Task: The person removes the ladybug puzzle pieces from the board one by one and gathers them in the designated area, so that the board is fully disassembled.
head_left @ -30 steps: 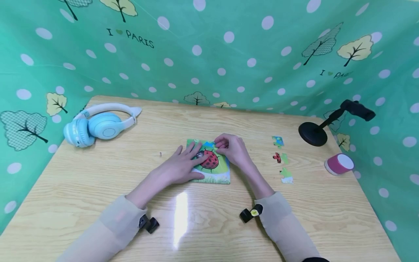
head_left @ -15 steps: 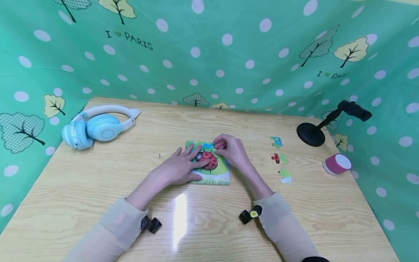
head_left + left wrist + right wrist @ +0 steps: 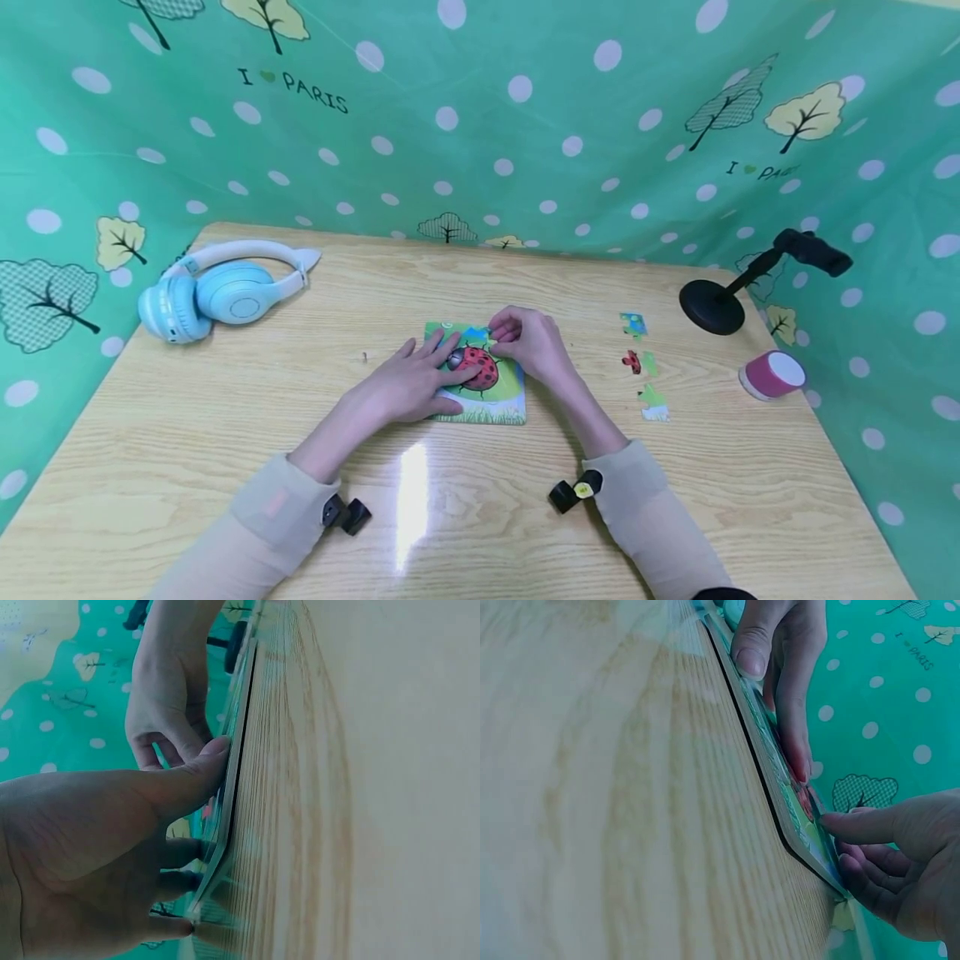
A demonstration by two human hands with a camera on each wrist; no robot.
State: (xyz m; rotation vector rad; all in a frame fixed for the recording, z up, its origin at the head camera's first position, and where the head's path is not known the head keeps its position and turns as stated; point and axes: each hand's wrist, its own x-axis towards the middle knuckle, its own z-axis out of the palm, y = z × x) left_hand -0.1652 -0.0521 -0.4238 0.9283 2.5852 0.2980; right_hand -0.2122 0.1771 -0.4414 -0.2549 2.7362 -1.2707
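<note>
The bench (image 3: 225,400) is pale wood grain, and near its middle lies the puzzle board (image 3: 480,375), a thin flat square tray with a ladybird picture, flush on the wood as both wrist views show. It looks light and fairly stiff, like card or thin wood with a dark underside, and likely to slide on the glossy top unless pinned; the safest hold is probably flat pressure from above or a pinch at an edge, since little thickness shows to grip. It is close to square, so it has no strong long axis; its picture reads upright toward the person, grass strip at the near edge and sky at the far edge, its sides roughly square to the bench. The left hand (image 3: 408,383) lies spread on the board's left part, fingers straight and pressing down, thumb against the near edge. The right hand (image 3: 528,342) sits at the far right corner with fingers curled, fingertips pressed together on the board's surface; whether they pinch a small piece there I cannot tell. Well to the right lie three loose puzzle pieces (image 3: 637,362), small, flat, light and easy to nudge, best taken by a fingertip pinch at the rim.
</note>
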